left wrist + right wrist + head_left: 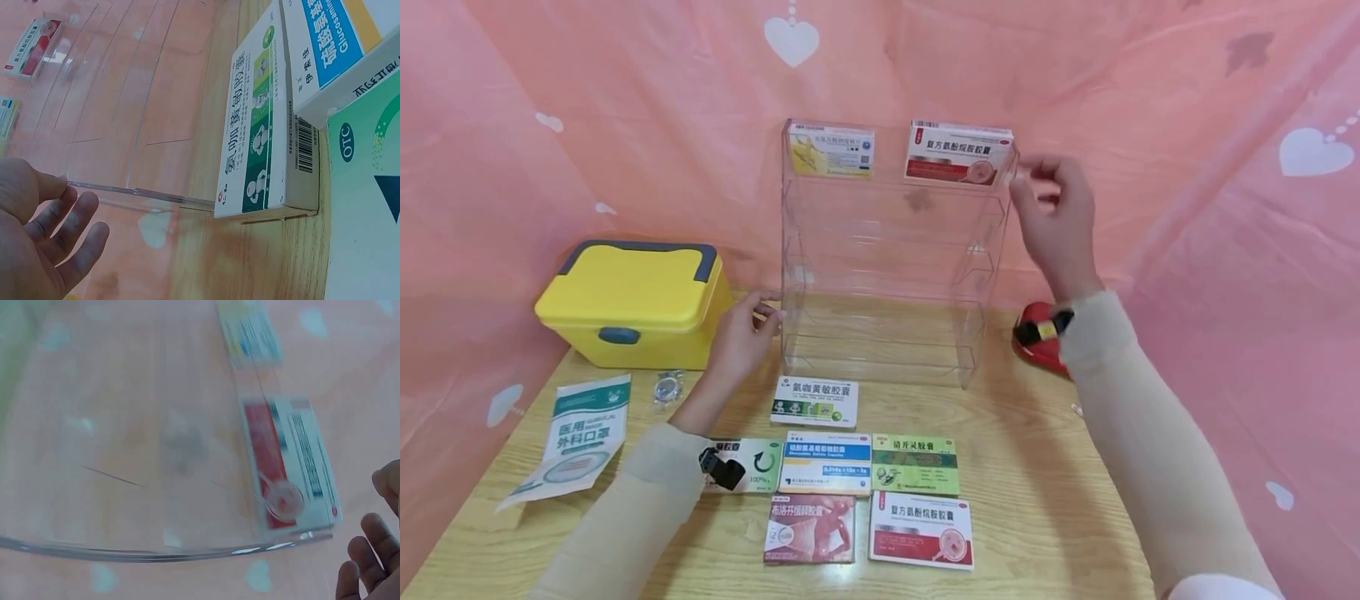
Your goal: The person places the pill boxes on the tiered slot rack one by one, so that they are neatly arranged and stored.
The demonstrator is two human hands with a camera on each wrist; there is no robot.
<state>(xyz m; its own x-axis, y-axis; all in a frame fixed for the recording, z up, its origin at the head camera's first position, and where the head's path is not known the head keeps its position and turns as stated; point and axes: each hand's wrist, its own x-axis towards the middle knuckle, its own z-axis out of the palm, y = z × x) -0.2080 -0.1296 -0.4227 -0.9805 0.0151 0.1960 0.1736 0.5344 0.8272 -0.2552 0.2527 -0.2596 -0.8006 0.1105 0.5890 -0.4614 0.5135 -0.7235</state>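
Landmark: the clear acrylic rack stands upright at the back of the desk; all places below are told from it.
Left hand: the left hand rests at the rack's lower left edge, fingers relaxed and loosely spread, tips touching the clear wall and gripping nothing; judged, it steadies the light rack.
Right hand: the right hand hovers just beside the rack's upper right corner, fingers loosely curled and empty, apart from the red-and-white box.
Top tier: holds two boxes standing face-out, the red-and-white box at the right end and a yellow-and-white box at the left end; facing front, their labels can be read.
Lower tiers: nothing shows in them.
In front of the rack: six medicine boxes lie flat, faces up; the green-and-white box is nearest its foot.
Left of the rack: a shut yellow case; its contents cannot be seen. A mask packet lies in front of the case.
Right of the rack: a red object, partly hidden behind the right wrist.
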